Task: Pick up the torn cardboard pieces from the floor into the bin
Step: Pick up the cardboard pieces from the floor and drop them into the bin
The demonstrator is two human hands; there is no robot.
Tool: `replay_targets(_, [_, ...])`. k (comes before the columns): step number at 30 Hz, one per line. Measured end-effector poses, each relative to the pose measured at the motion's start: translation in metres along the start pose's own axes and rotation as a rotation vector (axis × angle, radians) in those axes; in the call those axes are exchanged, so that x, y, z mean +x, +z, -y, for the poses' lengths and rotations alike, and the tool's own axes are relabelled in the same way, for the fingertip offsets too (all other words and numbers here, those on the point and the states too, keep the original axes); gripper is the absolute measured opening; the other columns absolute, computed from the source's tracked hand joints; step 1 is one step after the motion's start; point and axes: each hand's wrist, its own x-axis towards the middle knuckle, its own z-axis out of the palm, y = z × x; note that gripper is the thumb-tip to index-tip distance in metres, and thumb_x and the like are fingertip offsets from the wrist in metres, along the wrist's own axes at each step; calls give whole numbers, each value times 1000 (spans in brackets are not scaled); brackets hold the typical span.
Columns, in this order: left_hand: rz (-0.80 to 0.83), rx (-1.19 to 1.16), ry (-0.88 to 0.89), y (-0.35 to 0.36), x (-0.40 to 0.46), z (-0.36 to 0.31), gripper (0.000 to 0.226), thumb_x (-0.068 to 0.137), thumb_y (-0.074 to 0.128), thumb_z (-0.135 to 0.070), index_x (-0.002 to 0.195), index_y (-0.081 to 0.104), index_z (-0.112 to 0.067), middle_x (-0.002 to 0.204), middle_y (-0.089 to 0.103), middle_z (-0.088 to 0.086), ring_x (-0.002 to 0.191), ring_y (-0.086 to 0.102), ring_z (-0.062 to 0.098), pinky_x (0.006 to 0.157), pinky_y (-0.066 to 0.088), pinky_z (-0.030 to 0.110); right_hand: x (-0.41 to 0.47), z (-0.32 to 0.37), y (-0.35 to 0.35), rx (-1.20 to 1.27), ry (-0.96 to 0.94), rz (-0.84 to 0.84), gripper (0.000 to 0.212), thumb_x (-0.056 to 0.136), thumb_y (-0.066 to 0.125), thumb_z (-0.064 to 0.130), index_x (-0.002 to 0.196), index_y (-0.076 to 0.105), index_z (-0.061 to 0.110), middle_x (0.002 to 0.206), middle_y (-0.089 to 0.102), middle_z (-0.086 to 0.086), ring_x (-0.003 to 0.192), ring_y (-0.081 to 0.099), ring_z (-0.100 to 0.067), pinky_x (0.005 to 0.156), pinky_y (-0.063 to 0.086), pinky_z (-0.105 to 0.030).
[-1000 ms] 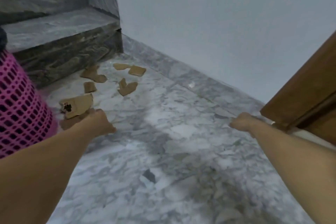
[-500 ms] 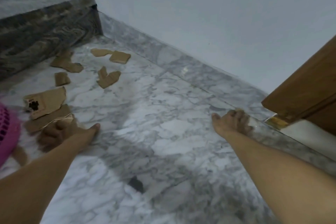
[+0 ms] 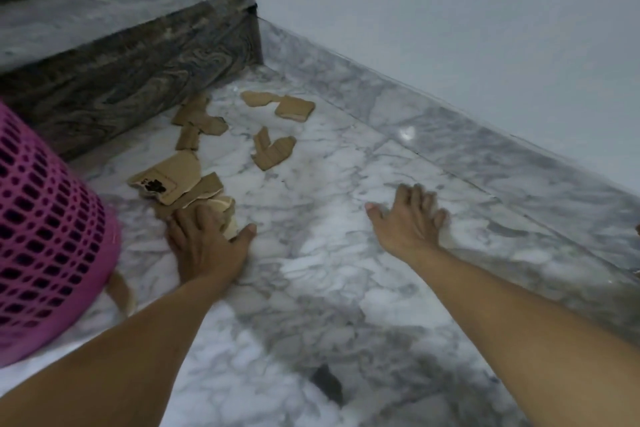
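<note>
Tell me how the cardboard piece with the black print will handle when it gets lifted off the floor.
The printed cardboard piece looks thin and flat, so probably light and fairly stiff. Its ragged torn edges may bend or shed bits. It overlaps the piece under the left hand, so lifting either may drag the other.

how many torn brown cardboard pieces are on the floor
About 8: two by the wall, two near the step, one central, two stacked, one under the left hand; others may hide.
</note>
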Motion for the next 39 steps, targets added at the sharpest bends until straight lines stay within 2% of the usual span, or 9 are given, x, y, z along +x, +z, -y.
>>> replay_targets(4, [-22, 41, 127, 0, 15, 19, 79, 74, 46, -70, 122, 47, -7, 134, 43, 27, 129, 35, 45, 111, 25, 55, 2, 61, 19, -32, -306, 55, 83, 93, 30, 66, 154, 8, 15, 163, -3, -8, 149, -7, -33, 118, 1, -58])
replay_targets(7, [4, 35, 131, -3, 24, 24, 89, 73, 35, -75, 133, 42, -10, 146, 34, 24, 136, 27, 42, 112, 24, 55, 8, 91, 30, -78, -427, 76, 86, 91, 27, 69, 154, 6, 15, 163, -6, -7, 149, -9, -34, 117, -2, -60])
replay_targets(9, [2, 46, 121, -5, 27, 21, 89, 76, 37, -74, 138, 39, -11, 151, 28, 24, 139, 24, 41, 113, 22, 56, 16, 107, 35, -105, -471, 68, 87, 92, 23, 70, 155, 2, 14, 163, -9, -8, 149, -12, -35, 117, -4, -60])
replay_targets(17, [-41, 78, 81, -5, 28, 23, 82, 82, 42, -66, 144, 40, -11, 149, 38, 20, 138, 32, 36, 113, 28, 52, 48, 160, 48, -208, -624, 47, 82, 93, 13, 66, 156, -9, 18, 163, -16, -3, 148, -19, -31, 118, -9, -55])
replay_targets(26, [83, 109, 35, -12, 30, 19, 86, 82, 42, -65, 150, 33, -14, 158, 24, 14, 147, 19, 31, 116, 19, 52, 55, 169, 43, -262, -668, 67, 83, 89, 2, 69, 154, -15, 19, 161, -22, -3, 145, -27, -33, 116, -9, -60])
replay_targets(31, [128, 108, 43, -13, 30, 16, 86, 82, 44, -65, 150, 34, -13, 159, 22, 13, 147, 18, 32, 115, 22, 54, 54, 166, 47, -249, -666, 51, 83, 92, 11, 68, 156, 2, 16, 164, -6, -7, 148, -16, -35, 116, -3, -61])
replay_targets(33, [132, 99, 37, -14, 30, 16, 87, 81, 44, -66, 150, 34, -13, 159, 21, 12, 148, 18, 32, 115, 22, 55, 58, 167, 47, -212, -686, 4, 82, 92, 23, 64, 154, 23, 10, 162, 16, -12, 150, 1, -35, 116, 3, -61])
replay_targets(35, [120, 101, 30, -15, 32, 16, 88, 79, 48, -66, 148, 36, -13, 159, 23, 12, 147, 20, 32, 114, 25, 54, 71, 179, 41, -94, -756, -47, 69, 87, 37, 54, 136, 47, 7, 150, 39, -17, 145, 19, -33, 113, 12, -61])
replay_targets(39, [52, 147, 24, -8, 34, 17, 87, 75, 54, -66, 145, 43, -14, 155, 32, 13, 143, 30, 33, 111, 30, 52, 119, 249, 28, 131, -910, -119, 49, 85, 41, 44, 116, 54, 9, 143, 43, -16, 140, 28, -32, 113, 15, -57])
